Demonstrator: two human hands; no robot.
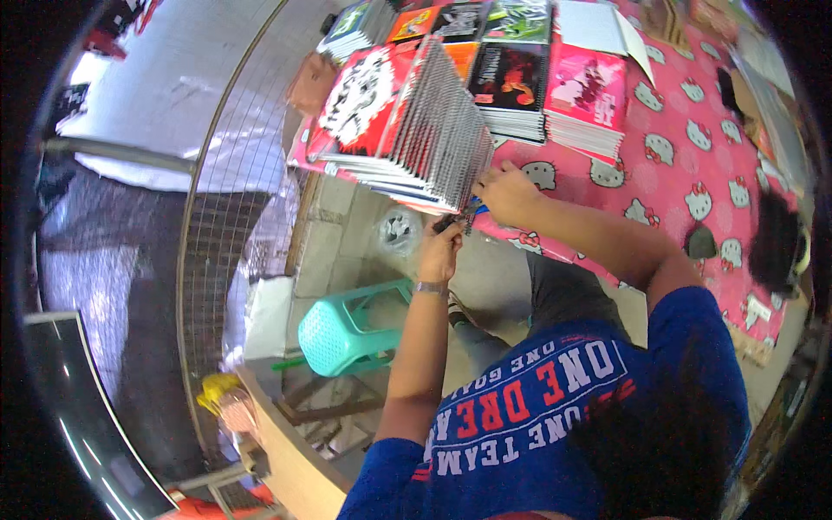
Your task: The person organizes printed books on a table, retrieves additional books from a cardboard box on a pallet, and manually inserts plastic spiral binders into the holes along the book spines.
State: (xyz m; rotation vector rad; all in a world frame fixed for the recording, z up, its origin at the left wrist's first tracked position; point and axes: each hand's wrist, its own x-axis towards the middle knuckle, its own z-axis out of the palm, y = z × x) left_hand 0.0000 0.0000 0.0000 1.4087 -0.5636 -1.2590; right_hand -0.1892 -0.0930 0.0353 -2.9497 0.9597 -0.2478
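A tall stack of spiral-bound notebooks [373, 108] with red, black and white covers leans at the table's near left corner, its coils facing my hands. My left hand [442, 247] is closed beneath the lower end of the coils, around a small dark item [445, 224] whose kind I cannot make out. Close to it on the right, my right hand [510, 192] is bent with its fingers pinched together at the coil ends. A small blue piece [477, 208] shows just under those fingers; its kind is too small to tell.
More notebook stacks, including a black one [511, 82] and a pink one [589, 91], stand on the pink cartoon-cat tablecloth [667, 165]. A turquoise plastic stool [334, 334] is on the floor to the left. Beyond it rises a wire mesh panel [217, 225].
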